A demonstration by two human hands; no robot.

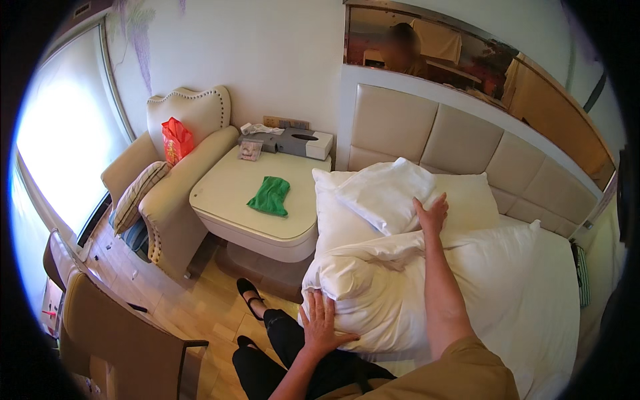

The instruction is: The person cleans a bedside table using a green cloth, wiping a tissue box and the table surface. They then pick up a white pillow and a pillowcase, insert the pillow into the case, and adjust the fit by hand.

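Observation:
A plump white pillow (385, 310) in a wrinkled case lies at the near side of the bed, its left end bunched. Flat against that left end rests my left hand (322, 322), fingers and thumb spread. My right arm reaches across this pillow. At the far side, my right hand (432, 214) has its thumb and fingers apart by the edge of a folded white cloth (387, 192); contact with the cloth is hard to tell. Under the cloth, another white pillow (467, 197) lies against the padded headboard (392, 125).
Left of the bed, a white bedside table (225, 192) carries a green cloth (270, 196) and a tissue box (305, 142). A cream armchair (172, 205) holds a red bag (176, 141) and a plaid cushion (140, 195). A brown chair (120, 330) stands at lower left.

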